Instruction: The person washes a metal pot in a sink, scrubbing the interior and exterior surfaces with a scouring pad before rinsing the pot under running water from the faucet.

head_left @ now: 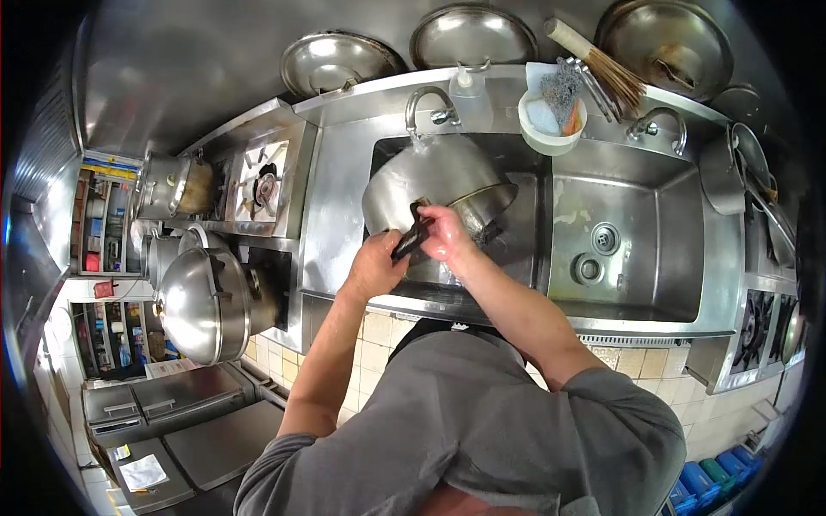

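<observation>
A large steel pot [400, 185] lies tilted on its side over the left sink basin [520, 249], its opening turned to the right. Water from the left faucet [422, 99] runs onto the pot's upper side. Both my hands are on the pot's black handle [415, 232]: my left hand [377, 265] is closed round its lower end, and my right hand [443, 232] grips it higher up. Wet skin shows on my right hand.
The right basin [637, 202] has two drains. Behind the sinks stand a soap bottle [469, 99], a white tub of scrubbers [551, 138], a bamboo brush [602, 64] and large lids [473, 34]. A stove [262, 185] and a lidded pot [202, 305] are at left.
</observation>
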Tool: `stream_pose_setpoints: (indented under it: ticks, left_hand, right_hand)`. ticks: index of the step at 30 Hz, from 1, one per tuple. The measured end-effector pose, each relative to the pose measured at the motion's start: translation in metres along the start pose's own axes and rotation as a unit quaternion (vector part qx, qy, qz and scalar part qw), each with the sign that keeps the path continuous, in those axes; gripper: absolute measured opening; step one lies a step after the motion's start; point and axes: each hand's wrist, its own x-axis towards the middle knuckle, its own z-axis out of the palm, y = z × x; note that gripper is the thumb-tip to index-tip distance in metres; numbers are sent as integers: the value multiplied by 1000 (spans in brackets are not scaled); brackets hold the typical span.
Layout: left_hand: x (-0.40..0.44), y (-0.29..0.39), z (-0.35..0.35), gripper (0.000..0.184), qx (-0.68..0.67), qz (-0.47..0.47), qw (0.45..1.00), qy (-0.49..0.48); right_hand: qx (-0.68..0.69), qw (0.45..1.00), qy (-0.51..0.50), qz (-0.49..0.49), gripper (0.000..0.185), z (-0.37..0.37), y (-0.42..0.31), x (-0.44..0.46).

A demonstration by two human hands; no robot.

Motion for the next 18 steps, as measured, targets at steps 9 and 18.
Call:
stream_pose_setpoints:
  ticks: [9,18]
  left_hand:
    - [-23,29,35,30,-9,-71,996,-59]
    - [-60,58,54,26,8,50,998,-34]
  right_hand:
    - [-57,998,1,13,8,-50,26,-23]
    - [-37,993,-75,77,12,-43,36,-82]
